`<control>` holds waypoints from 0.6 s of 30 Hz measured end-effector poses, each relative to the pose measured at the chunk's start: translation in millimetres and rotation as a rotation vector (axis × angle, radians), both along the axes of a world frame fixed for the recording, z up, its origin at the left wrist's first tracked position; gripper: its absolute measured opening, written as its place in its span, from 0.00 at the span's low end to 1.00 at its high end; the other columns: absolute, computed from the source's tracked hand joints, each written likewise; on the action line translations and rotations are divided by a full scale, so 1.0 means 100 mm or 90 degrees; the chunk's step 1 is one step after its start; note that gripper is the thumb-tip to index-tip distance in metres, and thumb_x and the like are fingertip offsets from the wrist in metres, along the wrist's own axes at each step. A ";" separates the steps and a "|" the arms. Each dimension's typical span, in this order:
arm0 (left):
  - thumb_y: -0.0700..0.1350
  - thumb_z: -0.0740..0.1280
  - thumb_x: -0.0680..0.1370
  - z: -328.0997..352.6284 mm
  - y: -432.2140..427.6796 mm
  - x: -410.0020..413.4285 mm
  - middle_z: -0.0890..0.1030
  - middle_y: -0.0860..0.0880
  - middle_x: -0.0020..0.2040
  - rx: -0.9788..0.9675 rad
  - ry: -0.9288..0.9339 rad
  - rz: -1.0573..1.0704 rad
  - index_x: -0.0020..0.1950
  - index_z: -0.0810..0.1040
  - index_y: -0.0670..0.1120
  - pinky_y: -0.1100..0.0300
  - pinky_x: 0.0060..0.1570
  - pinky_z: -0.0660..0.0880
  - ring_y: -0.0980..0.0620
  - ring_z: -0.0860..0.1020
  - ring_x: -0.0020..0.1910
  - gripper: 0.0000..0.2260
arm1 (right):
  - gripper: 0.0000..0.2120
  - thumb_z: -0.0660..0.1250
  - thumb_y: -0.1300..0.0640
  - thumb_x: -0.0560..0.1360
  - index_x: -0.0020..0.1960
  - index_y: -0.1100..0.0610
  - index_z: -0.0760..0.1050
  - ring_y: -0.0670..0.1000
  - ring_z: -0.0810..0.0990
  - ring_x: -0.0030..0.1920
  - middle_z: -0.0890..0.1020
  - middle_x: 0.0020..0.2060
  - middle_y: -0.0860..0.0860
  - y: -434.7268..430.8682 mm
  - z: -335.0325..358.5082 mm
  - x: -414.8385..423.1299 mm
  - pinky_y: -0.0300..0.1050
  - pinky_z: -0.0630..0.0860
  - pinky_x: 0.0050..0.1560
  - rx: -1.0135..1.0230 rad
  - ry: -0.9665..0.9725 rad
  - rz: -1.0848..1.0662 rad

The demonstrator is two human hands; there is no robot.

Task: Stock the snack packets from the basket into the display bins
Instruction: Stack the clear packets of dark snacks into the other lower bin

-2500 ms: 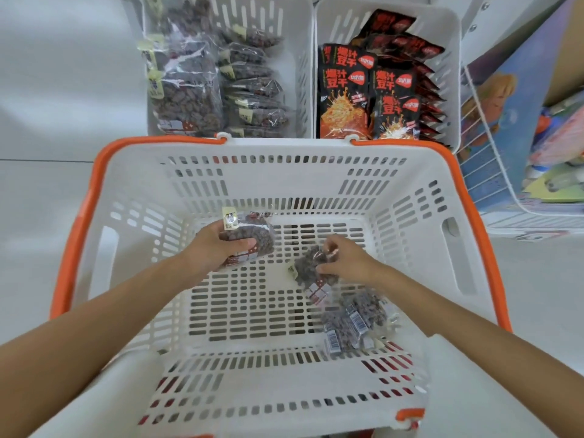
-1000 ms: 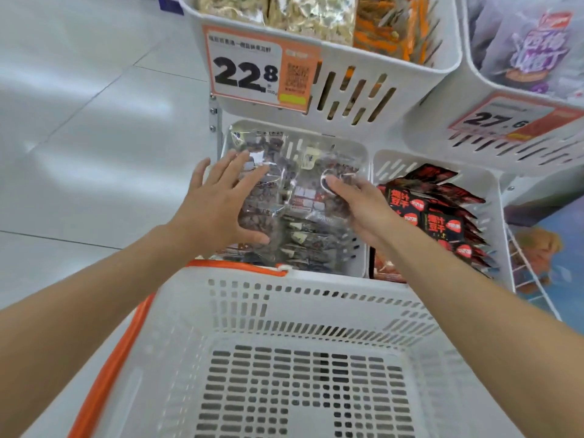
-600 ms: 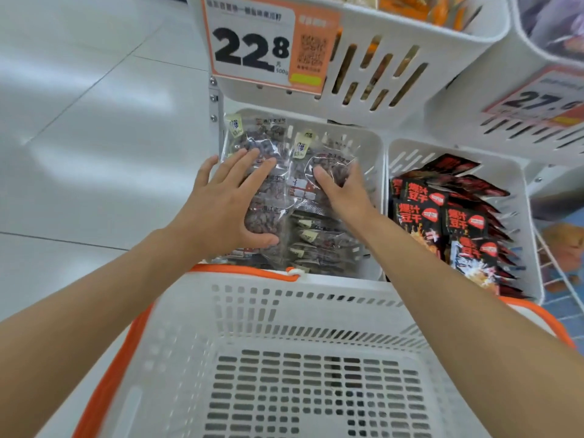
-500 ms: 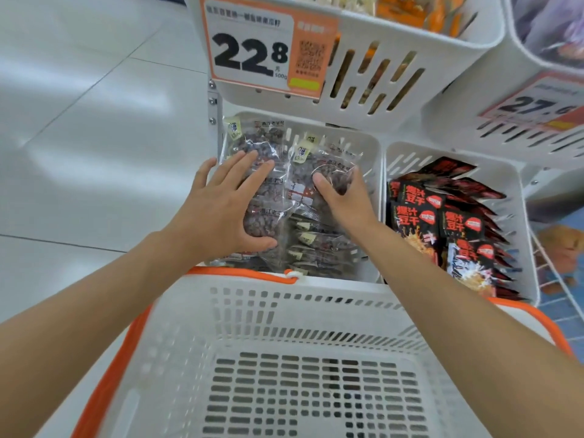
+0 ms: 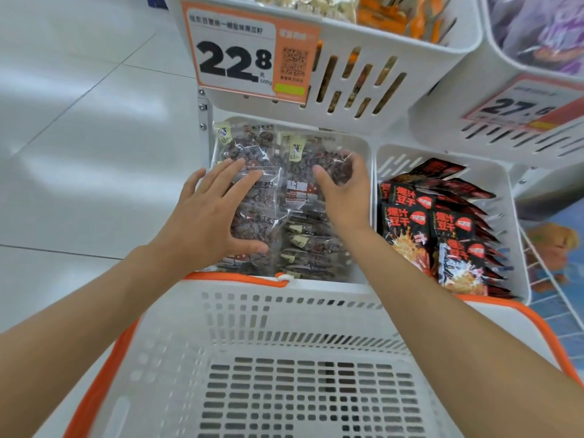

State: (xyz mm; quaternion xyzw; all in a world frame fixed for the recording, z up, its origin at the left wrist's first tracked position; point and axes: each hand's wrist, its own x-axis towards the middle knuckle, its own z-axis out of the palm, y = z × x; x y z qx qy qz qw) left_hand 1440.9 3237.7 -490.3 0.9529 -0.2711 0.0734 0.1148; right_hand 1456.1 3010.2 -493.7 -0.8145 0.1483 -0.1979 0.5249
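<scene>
Now the left hand is pressing straight, spread fingers on the packets in the lower bin, while the right hand is curling its fingers round a neighbouring packet, behind the basket.

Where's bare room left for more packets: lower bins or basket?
Free: the back of the right bin, between its slotted rear wall and the red-black packets; also the visible floor of the basket. Crowded: the left bin is filled wall to wall with clear packets, the left hand pressing on them and the right hand gripping one.
</scene>
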 end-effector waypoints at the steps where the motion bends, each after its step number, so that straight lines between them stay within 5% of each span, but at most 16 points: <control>1: 0.77 0.56 0.63 0.00 0.00 0.00 0.53 0.48 0.81 -0.002 0.001 -0.001 0.80 0.52 0.53 0.47 0.77 0.46 0.50 0.48 0.80 0.51 | 0.18 0.71 0.49 0.76 0.61 0.52 0.69 0.43 0.79 0.49 0.79 0.48 0.48 -0.01 0.00 0.02 0.45 0.78 0.55 -0.017 0.010 0.024; 5: 0.78 0.56 0.63 0.00 0.01 0.01 0.52 0.48 0.81 0.001 0.005 -0.001 0.80 0.51 0.53 0.47 0.77 0.46 0.50 0.47 0.80 0.51 | 0.31 0.66 0.36 0.68 0.64 0.52 0.62 0.52 0.72 0.51 0.71 0.49 0.47 0.01 -0.09 0.07 0.62 0.73 0.62 -0.051 0.117 0.090; 7: 0.77 0.56 0.63 0.00 0.01 0.01 0.53 0.48 0.81 -0.003 0.006 -0.003 0.80 0.51 0.53 0.47 0.77 0.46 0.50 0.47 0.80 0.51 | 0.39 0.63 0.37 0.64 0.72 0.46 0.56 0.53 0.72 0.56 0.73 0.58 0.49 -0.02 -0.08 0.06 0.59 0.71 0.65 -0.021 0.148 0.118; 9: 0.77 0.56 0.63 0.00 0.01 0.00 0.53 0.48 0.81 -0.007 0.003 -0.003 0.80 0.52 0.53 0.47 0.77 0.46 0.50 0.48 0.79 0.51 | 0.45 0.64 0.42 0.70 0.79 0.49 0.45 0.53 0.65 0.68 0.59 0.76 0.50 -0.02 -0.02 -0.01 0.57 0.61 0.74 -0.046 0.178 0.111; 11: 0.78 0.56 0.63 0.00 0.01 0.01 0.53 0.48 0.81 -0.010 0.001 -0.003 0.80 0.52 0.53 0.47 0.77 0.46 0.50 0.48 0.79 0.51 | 0.38 0.67 0.53 0.77 0.79 0.57 0.50 0.52 0.61 0.73 0.56 0.77 0.51 -0.04 0.00 -0.07 0.52 0.59 0.76 -0.081 0.150 0.055; 14: 0.81 0.54 0.64 0.00 0.02 0.00 0.53 0.48 0.80 -0.006 -0.006 0.000 0.80 0.53 0.53 0.46 0.77 0.48 0.49 0.49 0.79 0.52 | 0.30 0.69 0.54 0.77 0.75 0.57 0.61 0.48 0.69 0.65 0.65 0.70 0.52 -0.03 -0.03 -0.14 0.47 0.69 0.69 -0.110 0.095 0.005; 18: 0.78 0.55 0.64 0.12 -0.04 -0.11 0.55 0.47 0.80 -0.033 -0.005 0.018 0.79 0.55 0.52 0.45 0.77 0.48 0.48 0.50 0.79 0.49 | 0.41 0.69 0.48 0.77 0.79 0.60 0.50 0.53 0.59 0.76 0.58 0.77 0.53 -0.04 0.01 -0.24 0.42 0.56 0.74 -0.145 0.140 0.029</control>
